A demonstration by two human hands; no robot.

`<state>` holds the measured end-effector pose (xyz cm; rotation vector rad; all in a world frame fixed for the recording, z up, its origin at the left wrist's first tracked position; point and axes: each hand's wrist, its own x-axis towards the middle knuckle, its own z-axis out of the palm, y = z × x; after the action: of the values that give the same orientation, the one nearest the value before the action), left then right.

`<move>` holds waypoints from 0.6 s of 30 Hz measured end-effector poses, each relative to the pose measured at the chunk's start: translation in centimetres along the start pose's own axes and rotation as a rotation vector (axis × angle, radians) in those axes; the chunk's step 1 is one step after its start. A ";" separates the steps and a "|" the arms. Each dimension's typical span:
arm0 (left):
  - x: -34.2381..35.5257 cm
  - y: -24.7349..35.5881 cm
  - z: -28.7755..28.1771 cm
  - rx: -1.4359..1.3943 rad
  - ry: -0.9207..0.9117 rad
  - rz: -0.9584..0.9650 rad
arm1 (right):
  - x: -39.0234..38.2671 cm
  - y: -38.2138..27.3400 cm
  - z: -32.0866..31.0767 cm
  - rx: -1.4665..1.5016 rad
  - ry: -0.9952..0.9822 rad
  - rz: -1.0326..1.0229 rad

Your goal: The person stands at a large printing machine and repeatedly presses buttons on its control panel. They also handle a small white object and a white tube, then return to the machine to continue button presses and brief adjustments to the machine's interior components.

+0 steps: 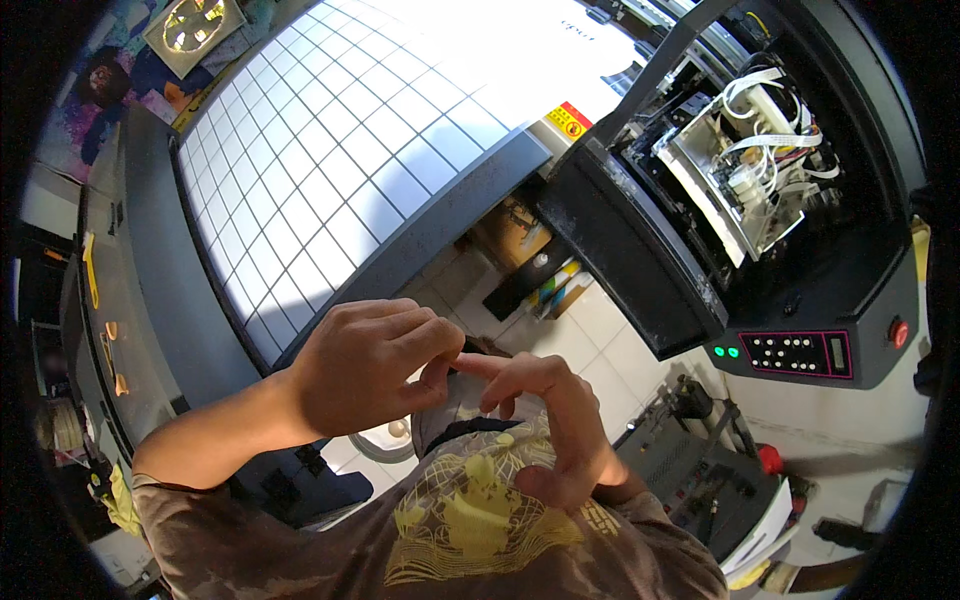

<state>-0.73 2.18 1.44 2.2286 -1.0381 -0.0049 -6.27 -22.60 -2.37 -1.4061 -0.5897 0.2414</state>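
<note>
My left hand (375, 360) is closed, its thumb and forefinger pinching a fingertip of my right hand (555, 425). The right hand has one finger stretched toward the left, others bent, and its thumb apart, holding nothing that I can see. Both are over my brown shirt with a yellow print (460, 530), beside the flatbed machine's grey front edge (440, 210). Its white bed (300, 170) carries a black grid.
A black print carriage (630, 260) with exposed white cables (760, 140) and a control panel (790, 355) stands at the right. Below are a tiled floor (610, 380), a dark grey equipment unit (680, 470) and small items (555, 290). A rail (100, 300) runs along the left.
</note>
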 end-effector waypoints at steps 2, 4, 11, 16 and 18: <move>0.1 0.0 0.0 -0.052 0.036 -0.007 | -0.1 0.2 0.4 0.115 0.056 0.042; 0.0 0.2 -0.2 -0.088 0.028 -0.027 | -0.4 0.2 0.7 0.270 0.131 0.122; 0.2 0.6 -0.3 -0.187 0.044 -0.057 | -0.8 0.3 -0.1 0.588 0.066 0.228; 0.3 1.0 -0.4 -0.237 0.040 -0.099 | -0.7 -0.3 -0.4 0.734 0.074 0.306; 0.3 1.1 -0.5 -0.276 0.038 -0.119 | -0.6 -0.5 -0.4 0.718 0.089 0.338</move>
<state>-1.13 1.76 2.56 2.0268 -0.8285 -0.1481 -6.64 -23.32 -2.10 -0.8006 -0.1499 0.5931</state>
